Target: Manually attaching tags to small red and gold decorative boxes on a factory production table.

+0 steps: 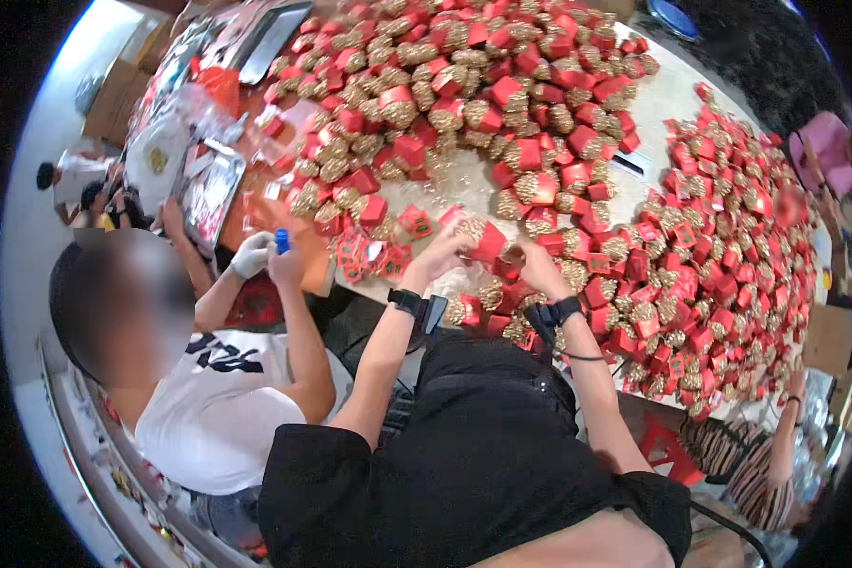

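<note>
My left hand (437,254) is closed around a small red pot with a gold beaded top (484,239), held tilted above the table's near edge. Close to the pot's right side, my right hand (540,272) has its fingers bent together; what they grip, if anything, is hidden. Several similar red-and-gold ornaments (462,310) lie just below and between my hands. Left of my left hand, a pile of flat red printed pieces (364,257) spreads over the table corner.
Heaps of the red-and-gold ornaments (530,151) cover the pale table (469,180) ahead and to the right. A co-worker in a white shirt (227,417) sits at my left, holding a blue-capped item (282,242). A metal tray (213,194) lies beyond. Another person's striped sleeve (762,473) shows lower right.
</note>
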Available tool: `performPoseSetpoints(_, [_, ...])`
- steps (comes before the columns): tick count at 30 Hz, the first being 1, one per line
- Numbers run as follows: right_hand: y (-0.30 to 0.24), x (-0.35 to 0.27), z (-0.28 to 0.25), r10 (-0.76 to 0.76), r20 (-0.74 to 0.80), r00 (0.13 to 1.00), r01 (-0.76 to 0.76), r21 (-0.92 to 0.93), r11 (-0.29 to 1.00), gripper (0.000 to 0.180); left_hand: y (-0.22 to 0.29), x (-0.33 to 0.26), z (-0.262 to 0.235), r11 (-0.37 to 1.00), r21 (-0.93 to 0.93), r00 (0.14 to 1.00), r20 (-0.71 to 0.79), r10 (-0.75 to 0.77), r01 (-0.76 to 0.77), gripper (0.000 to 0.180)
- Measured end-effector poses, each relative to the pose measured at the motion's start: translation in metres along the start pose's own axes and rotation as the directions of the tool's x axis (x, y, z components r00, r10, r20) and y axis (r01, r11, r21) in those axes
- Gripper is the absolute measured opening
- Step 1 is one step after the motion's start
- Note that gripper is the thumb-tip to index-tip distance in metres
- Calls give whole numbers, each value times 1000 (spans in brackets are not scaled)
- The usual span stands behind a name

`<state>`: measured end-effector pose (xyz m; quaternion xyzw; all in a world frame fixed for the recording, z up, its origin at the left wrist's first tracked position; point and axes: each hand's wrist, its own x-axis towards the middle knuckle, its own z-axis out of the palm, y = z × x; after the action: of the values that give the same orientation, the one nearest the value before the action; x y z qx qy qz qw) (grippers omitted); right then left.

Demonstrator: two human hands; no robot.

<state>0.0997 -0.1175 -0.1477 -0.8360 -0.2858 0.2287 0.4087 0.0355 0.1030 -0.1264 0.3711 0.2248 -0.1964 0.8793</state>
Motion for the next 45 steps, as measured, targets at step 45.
performPoseSetpoints(45, [0, 31, -11, 286, 277, 917, -146, 903, -404, 17, 2, -59, 49, 531, 828, 782, -206, 588, -181, 42])
